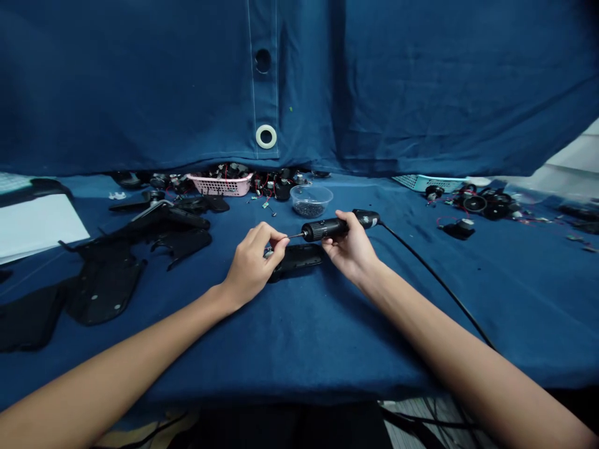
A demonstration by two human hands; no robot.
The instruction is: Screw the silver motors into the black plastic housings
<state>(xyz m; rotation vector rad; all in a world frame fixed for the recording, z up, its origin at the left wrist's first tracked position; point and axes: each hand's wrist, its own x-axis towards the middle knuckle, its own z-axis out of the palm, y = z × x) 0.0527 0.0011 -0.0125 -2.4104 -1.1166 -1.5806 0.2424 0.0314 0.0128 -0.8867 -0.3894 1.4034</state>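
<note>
My right hand (352, 248) grips a black corded electric screwdriver (327, 229), held nearly level with its bit (296, 236) pointing left. The thumb and forefinger of my left hand (255, 259) are pinched together at the tip of that bit. Whatever small thing may be between those fingertips is hidden. Below both hands lies a black plastic housing part (299, 259), its left end partly covered by my left hand. Just behind the screwdriver stands a clear plastic bowl (311, 199) with many small dark pieces, seemingly screws, inside.
Black plastic shells (105, 280) lie on the left, near white paper (37, 227). At the back are a pink basket (222, 186) of parts and a light-blue basket (430, 183). Wired black parts (486, 202) sit at right. The screwdriver's cord (435, 280) trails to the front edge.
</note>
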